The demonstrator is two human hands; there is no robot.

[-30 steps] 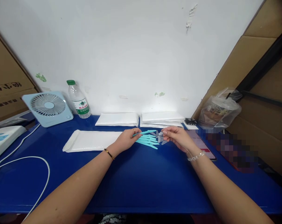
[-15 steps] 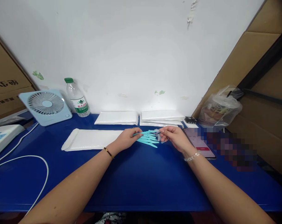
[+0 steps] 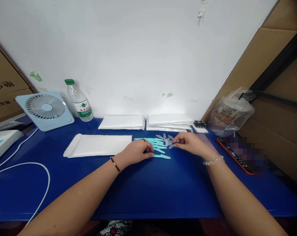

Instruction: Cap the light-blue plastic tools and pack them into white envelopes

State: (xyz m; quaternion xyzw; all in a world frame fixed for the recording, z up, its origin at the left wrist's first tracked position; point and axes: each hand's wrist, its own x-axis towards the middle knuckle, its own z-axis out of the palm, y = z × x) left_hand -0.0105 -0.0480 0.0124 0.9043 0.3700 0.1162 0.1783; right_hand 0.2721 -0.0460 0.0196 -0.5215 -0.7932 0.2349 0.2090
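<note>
Several slim turquoise eyebrow razors (image 3: 156,144) lie fanned out on the blue table in front of me. My left hand (image 3: 138,151) is closed in a pinch on the handle end of the nearest razor (image 3: 162,156), which lies a little apart from the others. Its handle end is hidden under my fingers. Beside the razors is a loose cluster of small clear plastic caps (image 3: 167,141). My right hand (image 3: 187,143) is at the right edge of that cluster, thumb and forefinger pinched on a clear cap (image 3: 172,145).
A white padded mailer (image 3: 99,146) lies left of the razors, and stacks of white mailers (image 3: 122,122) lie along the wall. A blue fan (image 3: 46,109) and water bottle (image 3: 81,105) stand back left. At right are a bagged cup (image 3: 230,113), a tablet (image 3: 207,139) and a phone (image 3: 234,155).
The left hand has moved toward me, setting one razor apart from the row. The right hand has moved slightly right, and the clear caps now show beside it.
</note>
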